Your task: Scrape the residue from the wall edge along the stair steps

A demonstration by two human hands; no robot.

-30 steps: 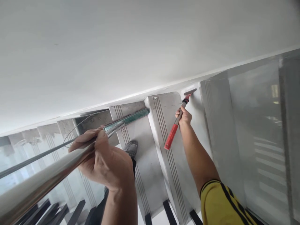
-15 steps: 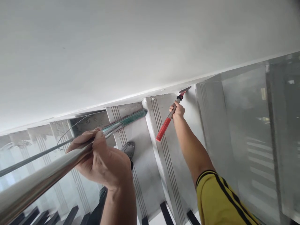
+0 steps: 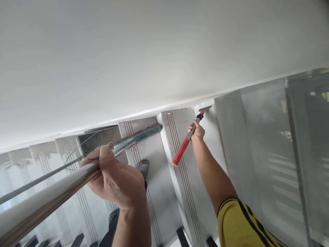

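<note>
My left hand (image 3: 118,178) is closed around the shiny metal pole (image 3: 59,199) of a long-handled broom. The broom's narrow green head (image 3: 147,133), fringed with bristles, lies across a stair step close to the wall. Farther up the stairs, my right hand (image 3: 197,132) grips a long-handled scraper (image 3: 182,152) around the middle of its shaft. The scraper has a red textured grip at its lower end. Its wide flat blade (image 3: 205,108) is at the step's inner corner by the foot of the wall; whether it touches is hard to tell.
A white wall (image 3: 144,58) runs along the stairs. Grooved grey steps (image 3: 185,178) rise to the right. A shoe (image 3: 143,168) stands on a step below. Dark railing bars (image 3: 182,236) line the bottom edge. A thin rod (image 3: 38,181) and a looped wire (image 3: 74,151) are at left.
The whole view has shifted, so things sit slightly lower. The scraper blade has drawn back a little from the wall's foot. Both hands keep their holds.
</note>
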